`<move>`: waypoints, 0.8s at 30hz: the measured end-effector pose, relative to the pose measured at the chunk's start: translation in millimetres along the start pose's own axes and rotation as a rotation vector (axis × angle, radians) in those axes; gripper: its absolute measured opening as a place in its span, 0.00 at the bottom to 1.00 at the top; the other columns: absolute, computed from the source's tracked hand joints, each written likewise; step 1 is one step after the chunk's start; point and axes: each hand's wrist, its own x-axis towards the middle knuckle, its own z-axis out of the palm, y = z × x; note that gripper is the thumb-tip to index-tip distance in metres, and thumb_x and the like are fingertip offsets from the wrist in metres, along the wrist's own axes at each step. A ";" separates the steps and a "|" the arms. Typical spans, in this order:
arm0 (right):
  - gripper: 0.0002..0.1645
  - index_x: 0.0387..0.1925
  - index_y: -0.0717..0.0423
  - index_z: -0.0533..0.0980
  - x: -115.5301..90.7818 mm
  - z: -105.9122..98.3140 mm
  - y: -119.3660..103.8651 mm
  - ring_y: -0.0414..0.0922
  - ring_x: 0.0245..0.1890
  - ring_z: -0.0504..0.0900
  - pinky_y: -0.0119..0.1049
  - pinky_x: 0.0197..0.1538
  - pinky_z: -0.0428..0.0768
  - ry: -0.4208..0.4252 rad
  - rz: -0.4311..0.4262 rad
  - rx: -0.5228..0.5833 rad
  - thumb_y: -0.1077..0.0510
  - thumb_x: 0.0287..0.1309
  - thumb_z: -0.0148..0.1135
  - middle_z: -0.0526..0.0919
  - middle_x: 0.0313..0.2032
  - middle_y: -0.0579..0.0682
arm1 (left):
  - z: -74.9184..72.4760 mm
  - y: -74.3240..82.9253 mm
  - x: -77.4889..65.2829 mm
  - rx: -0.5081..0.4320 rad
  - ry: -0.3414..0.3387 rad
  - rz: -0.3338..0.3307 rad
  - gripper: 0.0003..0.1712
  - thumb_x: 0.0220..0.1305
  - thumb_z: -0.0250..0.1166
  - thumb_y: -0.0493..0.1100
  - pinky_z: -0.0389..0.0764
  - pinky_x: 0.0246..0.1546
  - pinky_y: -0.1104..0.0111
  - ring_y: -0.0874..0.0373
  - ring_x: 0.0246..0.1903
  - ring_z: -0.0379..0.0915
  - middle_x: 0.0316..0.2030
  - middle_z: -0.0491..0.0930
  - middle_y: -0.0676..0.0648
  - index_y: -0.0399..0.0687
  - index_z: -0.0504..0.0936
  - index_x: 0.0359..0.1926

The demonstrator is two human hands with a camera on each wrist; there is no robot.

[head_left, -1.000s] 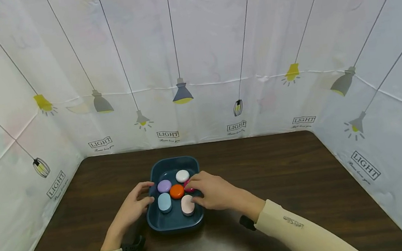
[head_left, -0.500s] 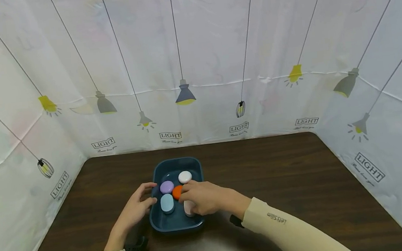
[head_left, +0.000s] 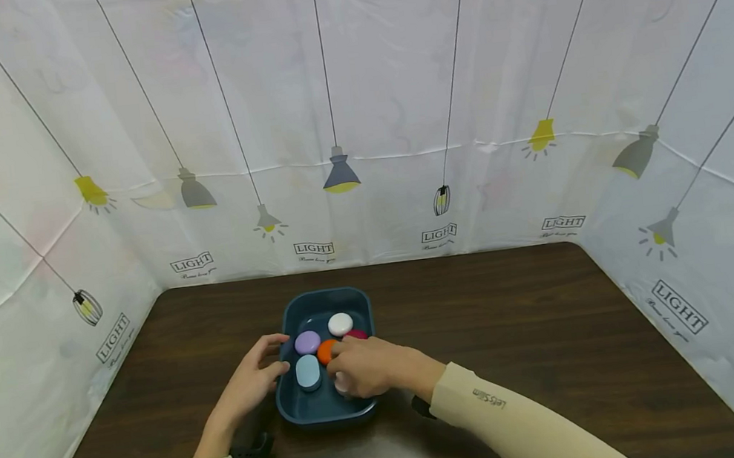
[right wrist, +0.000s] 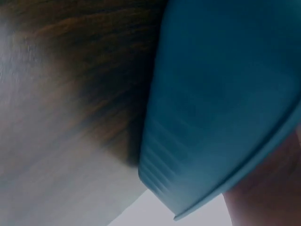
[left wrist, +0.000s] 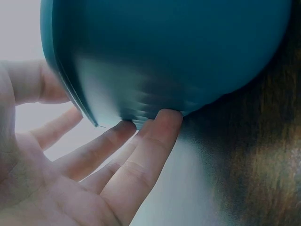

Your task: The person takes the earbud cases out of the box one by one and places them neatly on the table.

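Observation:
A dark blue rectangular tray (head_left: 329,412) holds several smooth, rounded, pebble-like pieces. In the head view, my right hand (head_left: 368,367) reaches in over the right side, fingers bent down around a pale pink oval piece (head_left: 341,385) that they mostly cover. Partly behind that hand lie an orange round piece (head_left: 326,351) and a magenta piece (head_left: 356,334). My left hand (head_left: 249,382) is at the tray's left side; in the left wrist view its extended fingertips (left wrist: 167,120) touch the outer wall. The right wrist view has the tray's ribbed outer wall (right wrist: 197,136), with the fingers hidden behind it.
Also in the tray are a white round piece (head_left: 340,324), a purple round piece (head_left: 308,342) and a light blue oval piece (head_left: 308,372). The tray stands on a dark wood table (head_left: 484,321), enclosed by a white lamp-patterned curtain (head_left: 381,108).
My right hand has moved from the magenta piece toward the near side, onto the pale pink oval piece. The magenta piece shows again beside it. The left hand stays at the tray.

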 end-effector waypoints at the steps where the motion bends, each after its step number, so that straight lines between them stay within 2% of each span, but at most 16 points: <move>1: 0.17 0.55 0.42 0.82 1.7 1.0 -0.6 0.42 0.46 0.72 0.37 0.50 0.79 0.008 0.003 -0.010 0.47 0.67 0.65 0.78 0.52 0.43 | 0.2 0.0 -0.2 -0.001 0.003 0.000 0.26 0.73 0.58 0.38 0.82 0.49 0.50 0.42 0.56 0.74 0.66 0.68 0.35 0.49 0.69 0.69; 7: 0.22 0.54 0.41 0.82 7.6 5.1 -2.8 0.42 0.48 0.71 0.37 0.50 0.80 0.018 0.033 -0.032 0.41 0.60 0.71 0.77 0.52 0.43 | 0.6 -1.3 -0.1 -0.007 0.004 0.005 0.26 0.73 0.58 0.39 0.81 0.48 0.50 0.40 0.58 0.72 0.67 0.68 0.35 0.49 0.69 0.69; 14: 0.21 0.55 0.41 0.82 7.6 6.2 -4.2 0.42 0.48 0.72 0.39 0.52 0.80 0.015 0.043 -0.011 0.46 0.61 0.71 0.77 0.53 0.43 | 0.7 -2.5 -0.8 -0.011 -0.002 0.002 0.26 0.73 0.58 0.39 0.82 0.49 0.49 0.41 0.58 0.73 0.67 0.67 0.35 0.49 0.68 0.70; 18: 0.22 0.56 0.41 0.82 5.8 3.7 -5.4 0.43 0.51 0.72 0.41 0.54 0.80 0.053 0.053 0.006 0.45 0.61 0.71 0.77 0.56 0.44 | -0.2 -2.4 -1.4 -0.008 0.001 -0.003 0.26 0.73 0.58 0.39 0.82 0.49 0.50 0.41 0.56 0.74 0.67 0.67 0.35 0.49 0.68 0.70; 24: 0.25 0.57 0.43 0.81 -1.5 -3.7 -6.8 0.43 0.52 0.71 0.37 0.51 0.81 0.123 0.098 0.047 0.42 0.60 0.71 0.76 0.57 0.46 | 1.0 -2.6 0.2 -0.014 0.003 0.000 0.26 0.73 0.58 0.40 0.82 0.47 0.50 0.42 0.55 0.75 0.67 0.68 0.35 0.48 0.68 0.70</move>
